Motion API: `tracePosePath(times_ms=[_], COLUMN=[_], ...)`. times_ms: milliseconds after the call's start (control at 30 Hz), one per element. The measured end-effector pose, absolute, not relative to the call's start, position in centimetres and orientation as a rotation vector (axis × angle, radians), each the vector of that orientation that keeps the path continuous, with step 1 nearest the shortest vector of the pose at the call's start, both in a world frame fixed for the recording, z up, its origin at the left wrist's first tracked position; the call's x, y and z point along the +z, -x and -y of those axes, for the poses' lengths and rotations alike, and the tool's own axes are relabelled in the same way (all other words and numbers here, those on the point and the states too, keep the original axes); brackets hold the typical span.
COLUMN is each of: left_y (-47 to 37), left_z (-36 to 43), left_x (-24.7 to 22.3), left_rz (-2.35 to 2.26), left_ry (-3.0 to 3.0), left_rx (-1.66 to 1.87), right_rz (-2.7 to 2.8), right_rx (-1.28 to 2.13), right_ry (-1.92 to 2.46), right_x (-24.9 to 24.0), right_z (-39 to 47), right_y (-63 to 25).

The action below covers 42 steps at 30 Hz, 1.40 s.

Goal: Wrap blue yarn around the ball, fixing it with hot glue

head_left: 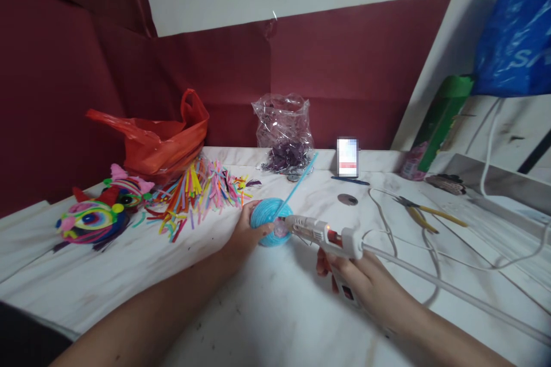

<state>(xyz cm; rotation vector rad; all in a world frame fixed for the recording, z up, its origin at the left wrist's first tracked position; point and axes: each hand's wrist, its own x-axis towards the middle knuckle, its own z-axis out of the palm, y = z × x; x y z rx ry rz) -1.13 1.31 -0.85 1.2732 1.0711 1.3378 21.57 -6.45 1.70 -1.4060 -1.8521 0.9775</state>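
Note:
My left hand [252, 232] is closed around the left side of a round blue ball [270, 207] that looks wound with pipe cleaners. One light-blue pipe cleaner [299, 182] sticks out from it toward the upper right. A pinkish patch shows on the ball's near right side. In my right hand [350, 272] is a white hot glue gun [312, 230], gripped by its handle, with an orange trigger and a small orange light glowing on its body. Its nozzle points left, at or very near the pinkish patch; contact cannot be made out. A long glue stick [456, 292] trails from the gun's rear.
Colourful pipe-cleaner figures [92, 221] and heaps of cut pipe cleaners [193, 192] lie left, before a red plastic bag [166, 140]. Behind stand a clear bag [284, 132] and a phone [348, 157]. Pliers [415, 215], white cables [387, 221] and a green tube [443, 120] are at right.

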Motion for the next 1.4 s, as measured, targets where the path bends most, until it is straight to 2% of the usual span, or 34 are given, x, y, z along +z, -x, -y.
tracePosePath(times_ms=[633, 1000, 1400], left_y=[1.0, 1.8, 1.8], left_z=[-1.4, -2.3, -1.8], left_x=[-0.8, -2.1, -2.0], left_rz=[-1.105, -1.016, -0.909], left_ry=[-1.273, -1.138, -1.125], left_rx=[1.355, 1.364, 1.358], right_rz=[1.867, 1.743, 1.746], right_rx=[0.989, 1.031, 1.081], right_ry=[1.362, 1.399, 1.306], right_x=[1.4, 2.9, 2.0], right_z=[6.2, 6.3, 6.2], right_y=[-21.7, -21.3, -21.6])
